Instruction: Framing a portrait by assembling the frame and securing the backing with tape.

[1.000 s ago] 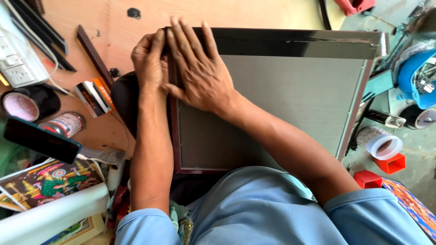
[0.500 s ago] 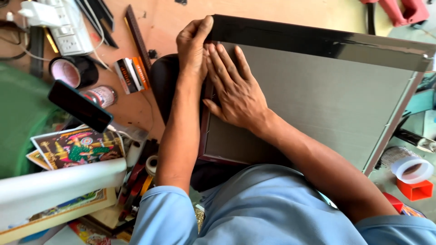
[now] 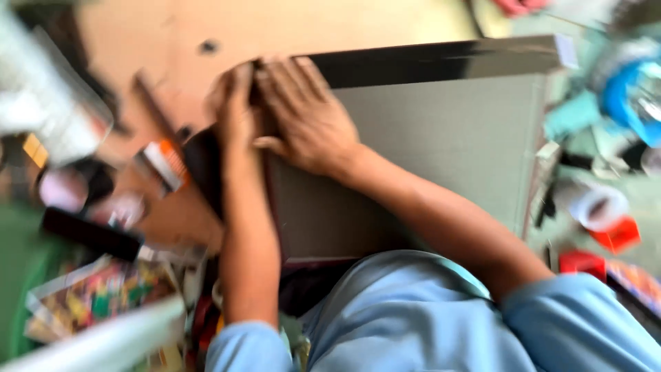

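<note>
Frame is motion-blurred. Grey board (image 3: 441, 151) with a glossy black strip (image 3: 441, 58) along its far edge lies flat on the tabletop (image 3: 344, 27), filling centre to 3 o'clock. Both hands are at its corner, near 11 o'clock. Left hand (image 3: 234, 114) cups the corner edge, fingers curled; grip looks closed on the edge, though blur hides how tightly. Right hand (image 3: 306, 117) lies flat, palm down, pressing the board just beside the left; no grip, fingers spread. Clutter at 9 o'clock: orange-tipped tool (image 3: 165, 162), black bar (image 3: 89, 234), colourful prints (image 3: 96, 296). Tape roll (image 3: 595, 207) at 3 o'clock. Risk, as a judgement: uneven pressing could let the board slide or the strip wrinkle; crowded clutter could get knocked.
</note>
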